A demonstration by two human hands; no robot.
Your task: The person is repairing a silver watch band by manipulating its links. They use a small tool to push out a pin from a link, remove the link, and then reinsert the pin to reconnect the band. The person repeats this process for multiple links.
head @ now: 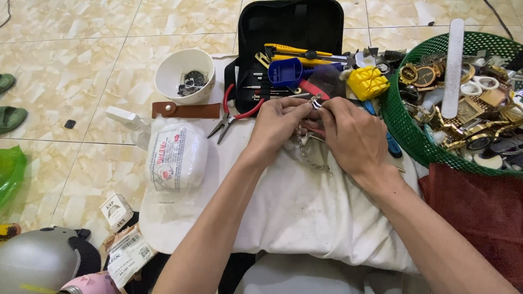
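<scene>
From the left I count one white bowl with small dark parts in it, one brown leather strap lying below it, and one white bagged bundle on the white cloth. Next come one pair of red-handled pliers and one black tool case, opened, at the far edge of the cloth.

My left hand and right hand meet over the cloth, both grips pinched tight on a small metal watch piece; its thin chain band hangs down between my hands onto the cloth. I judge it light, limp along the links, slick and easily scratched, so I'd hold the rigid end, not the chain.

At right sit one yellow block and one green mesh basket heaped with watches, too many to count, with one white file laid across them.
</scene>
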